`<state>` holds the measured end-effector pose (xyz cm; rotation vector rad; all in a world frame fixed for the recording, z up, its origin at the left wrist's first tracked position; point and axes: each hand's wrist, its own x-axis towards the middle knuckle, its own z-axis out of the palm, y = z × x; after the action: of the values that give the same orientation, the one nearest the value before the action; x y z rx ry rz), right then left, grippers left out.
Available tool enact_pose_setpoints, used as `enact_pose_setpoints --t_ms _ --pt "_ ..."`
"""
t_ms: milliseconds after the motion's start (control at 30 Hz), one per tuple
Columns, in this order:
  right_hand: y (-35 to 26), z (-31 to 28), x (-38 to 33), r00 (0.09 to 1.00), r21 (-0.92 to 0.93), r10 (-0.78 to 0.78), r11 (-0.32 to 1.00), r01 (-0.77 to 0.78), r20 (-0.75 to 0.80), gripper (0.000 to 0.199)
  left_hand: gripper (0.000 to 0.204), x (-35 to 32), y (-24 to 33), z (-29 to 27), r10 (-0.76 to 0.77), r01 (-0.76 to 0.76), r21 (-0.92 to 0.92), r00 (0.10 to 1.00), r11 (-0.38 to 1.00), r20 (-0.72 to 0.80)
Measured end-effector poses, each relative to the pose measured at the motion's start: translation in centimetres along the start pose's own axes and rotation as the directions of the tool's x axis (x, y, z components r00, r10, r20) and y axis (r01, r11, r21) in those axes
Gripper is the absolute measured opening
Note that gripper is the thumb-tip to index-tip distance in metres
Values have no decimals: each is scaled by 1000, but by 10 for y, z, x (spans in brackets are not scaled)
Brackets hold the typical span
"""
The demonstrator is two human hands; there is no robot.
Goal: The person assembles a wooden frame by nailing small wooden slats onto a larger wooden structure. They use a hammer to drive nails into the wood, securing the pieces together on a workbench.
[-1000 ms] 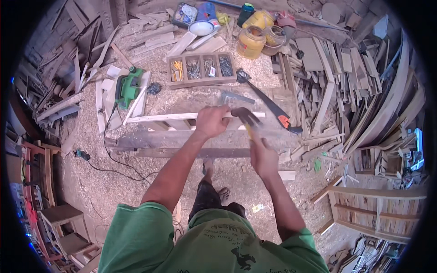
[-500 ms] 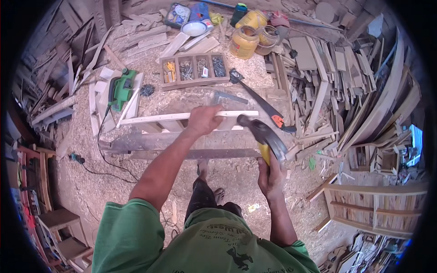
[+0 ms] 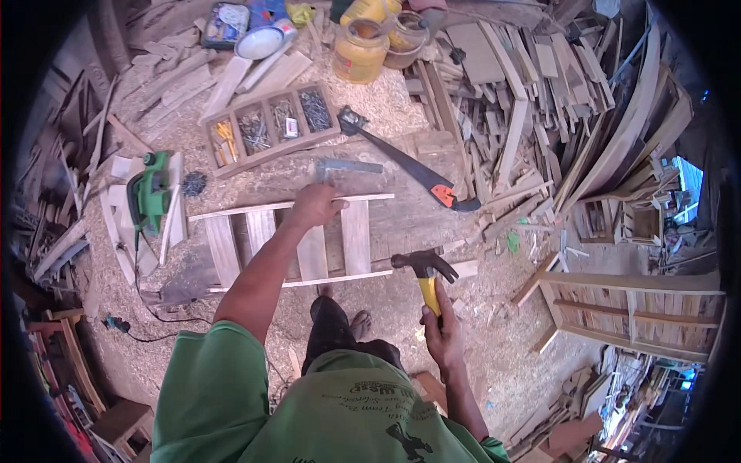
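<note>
A ladder-like wooden frame (image 3: 356,238) lies flat on the bench, its slats running between two long thin rails. My left hand (image 3: 316,205) is closed over the far rail, right of its middle. Off the frame's near right corner, my right hand (image 3: 444,328) grips a claw hammer (image 3: 427,272) by its yellow handle, with the dark head up. Just beyond my left hand sits a metal square (image 3: 351,165). A handsaw (image 3: 401,160) with an orange and black handle lies to its right.
A divided wooden box (image 3: 270,157) holds nails and small items. At left is a green power planer (image 3: 152,193) with a cord. Yellow plastic jars (image 3: 360,54) stand at the back. Scrap wood (image 3: 494,77) is piled at right, near a slatted wooden panel (image 3: 629,316).
The frame has tipped from its edge to lying flat, showing its slats. My right hand has lowered the hammer toward me. The view has shifted right.
</note>
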<state>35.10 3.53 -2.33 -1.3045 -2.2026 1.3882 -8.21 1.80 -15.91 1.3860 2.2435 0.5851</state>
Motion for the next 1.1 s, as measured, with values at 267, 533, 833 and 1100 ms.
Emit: enact_pose_setpoints --t_ms 267,533,833,1100 --pt "-69 46 91 995 -23 -31 999 29 -96 63 98 -39 -6 69 16 30 157 959 987 -282" --pt "-76 116 183 884 -186 -440 893 410 -161 60 105 -37 -4 59 -14 53 173 975 983 -221" --pt "-46 154 214 981 -364 -191 917 164 -38 61 104 -31 -5 52 -47 79 145 976 986 -211" --pt "-38 136 171 995 -208 -97 974 89 -27 59 81 -36 -4 40 -46 52 61 994 997 -101"
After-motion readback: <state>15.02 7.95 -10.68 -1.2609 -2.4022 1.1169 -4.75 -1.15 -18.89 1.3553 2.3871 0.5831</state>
